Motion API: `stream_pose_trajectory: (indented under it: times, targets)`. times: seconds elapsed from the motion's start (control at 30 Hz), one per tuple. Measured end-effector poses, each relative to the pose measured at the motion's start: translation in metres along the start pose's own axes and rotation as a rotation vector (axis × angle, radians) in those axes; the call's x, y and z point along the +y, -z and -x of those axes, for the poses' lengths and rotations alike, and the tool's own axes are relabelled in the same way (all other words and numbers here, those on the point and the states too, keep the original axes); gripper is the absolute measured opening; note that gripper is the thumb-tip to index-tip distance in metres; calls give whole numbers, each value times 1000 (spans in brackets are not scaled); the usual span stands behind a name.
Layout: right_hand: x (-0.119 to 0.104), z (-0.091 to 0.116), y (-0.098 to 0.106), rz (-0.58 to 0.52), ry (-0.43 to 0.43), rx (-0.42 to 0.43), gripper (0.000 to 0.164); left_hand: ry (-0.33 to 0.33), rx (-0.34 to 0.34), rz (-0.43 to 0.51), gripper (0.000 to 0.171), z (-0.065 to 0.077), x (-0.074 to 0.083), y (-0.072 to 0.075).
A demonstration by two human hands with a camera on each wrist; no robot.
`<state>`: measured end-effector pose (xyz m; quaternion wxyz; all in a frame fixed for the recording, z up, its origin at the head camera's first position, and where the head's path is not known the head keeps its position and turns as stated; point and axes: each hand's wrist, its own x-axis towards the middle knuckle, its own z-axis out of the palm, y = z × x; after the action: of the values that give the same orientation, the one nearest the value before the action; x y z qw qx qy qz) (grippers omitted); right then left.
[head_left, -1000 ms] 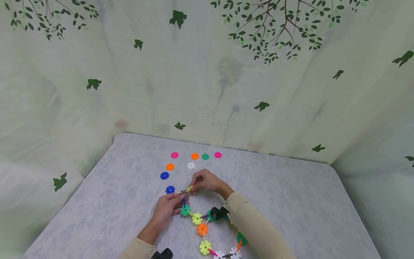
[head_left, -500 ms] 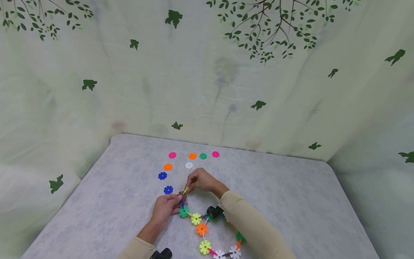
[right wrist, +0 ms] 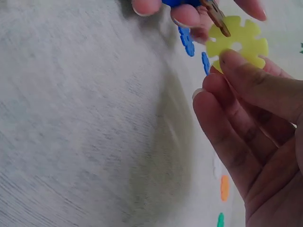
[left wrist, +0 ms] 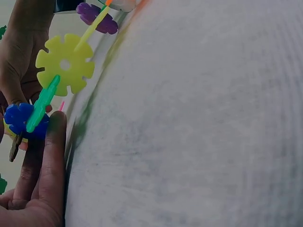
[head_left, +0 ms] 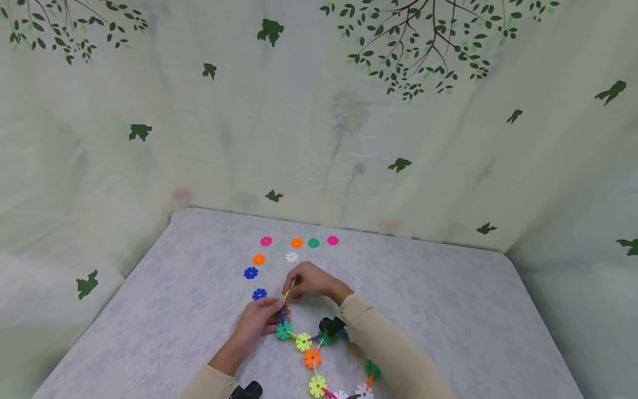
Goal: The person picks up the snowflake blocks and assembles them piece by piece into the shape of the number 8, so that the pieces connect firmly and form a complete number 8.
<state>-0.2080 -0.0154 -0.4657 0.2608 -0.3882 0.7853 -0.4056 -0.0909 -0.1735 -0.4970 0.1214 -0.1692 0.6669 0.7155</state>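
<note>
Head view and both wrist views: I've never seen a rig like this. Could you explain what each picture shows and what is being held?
There is no robot here, just a person's two bare hands. The wide picture comes from a camera worn on the head, looking forward and down. The two close-ups come from cameras on the wrists; the black devices by the sleeves look like those cameras.

On the grey table lie eight loose discs with notched edges, and a chain of similar discs joined together.

The left hand holds one end of the chain. The right hand pinches a yellow disc, which meets a brown disc edge-on. How firmly they're joined, I can't tell.
</note>
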Motion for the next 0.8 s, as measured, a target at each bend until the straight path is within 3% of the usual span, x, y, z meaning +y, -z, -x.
stream_pose_trajectory:
  times: [0.27,0.43,0.6,0.8]
  targets:
    - [2,-5,18,-11,-87,-74,9,11,41,-62,37,3,3,-3]
    - [15,-12,32,13,-203,77,9,-2,-5,-57,39,2,5,-2]
    - [29,-29,35,49,-292,245,24,10,-60,-39,41,4,6,4]
    - [31,-48,29,171,-344,264,37,20,-130,8,45,5,4,9]
